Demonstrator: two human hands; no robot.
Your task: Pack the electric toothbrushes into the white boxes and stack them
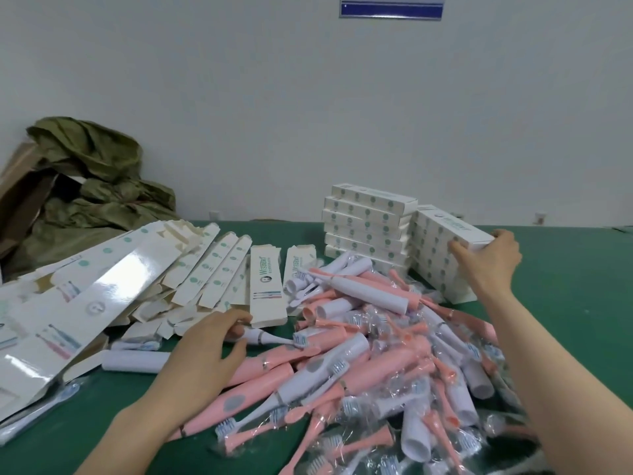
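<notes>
Right hand (pixel 486 260) is up on the near stack (pixel 433 269) of white boxes, thumb on the front face and fingers curled over the end of the top box (pixel 452 231); it grips that box, which sits on top of the stack. Just behind and to the left stands the far stack (pixel 368 222), right beside the near one; whether they touch, cannot tell. Left hand (pixel 205 344) is low at the left edge of the pile (pixel 376 354), fingers curled around the handle of a white toothbrush (pixel 263 337), whose bristled head points right, into the pile. Whether it rests on the green table (pixel 565 303) or is just off it is hard to say. The pile is a heap of pink and white toothbrushes and loose brush heads in clear wrappers, filling the middle and spilling to the bottom right, its far edge against the foot of both stacks. Left of the pile lie the flat boxes (pixel 144 279), unfolded, fanned out and overlapping. A lone white handle (pixel 133 361) lies on the table just below them, beside the left wrist. Back left, a crumpled olive bag (pixel 96 186) slumps against the wall (pixel 308 114) over a brown carton (pixel 20 197), and a blue-edged sign (pixel 390 6) hangs high up
</notes>
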